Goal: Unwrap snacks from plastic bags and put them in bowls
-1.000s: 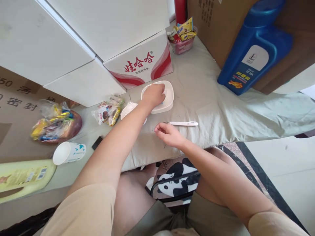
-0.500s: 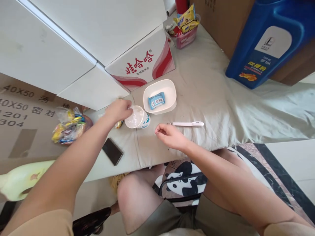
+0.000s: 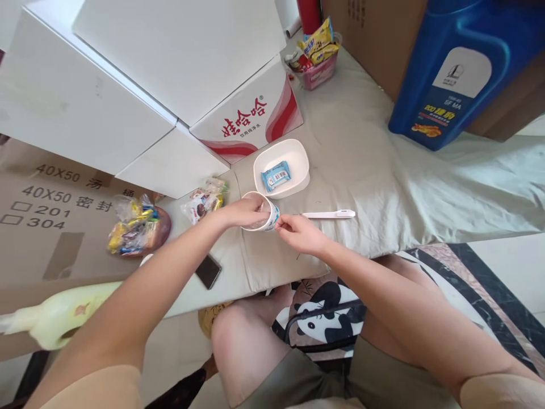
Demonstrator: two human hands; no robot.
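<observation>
Head view, my remote station: the paper cup (image 3: 275, 215) stands on the cloth-covered counter (image 3: 361, 176), about midway between the near edge and the printed carton (image 3: 255, 128) at the back. My left hand (image 3: 243, 212) reaches into the cup's mouth from the left, its fingertips below the rim; I cannot tell whether they are clamped on anything or apart. My right hand (image 3: 298, 233) lies just to the cup's right, fingers curled and thumb drawn in toward them; its tips meet or nearly meet the cup's wall, and I cannot tell whether they grip it. Behind the cup, toward the carton, sits a white tray (image 3: 301, 184) bearing 1 blue packet (image 3: 276, 177). A white cutter (image 3: 334, 215) lies beyond the right hand, roughly parallel to the near edge. Toward the counter's left end are wrapped snacks (image 3: 204, 203) and, close to the near edge, a dark phone (image 3: 209, 271).
</observation>
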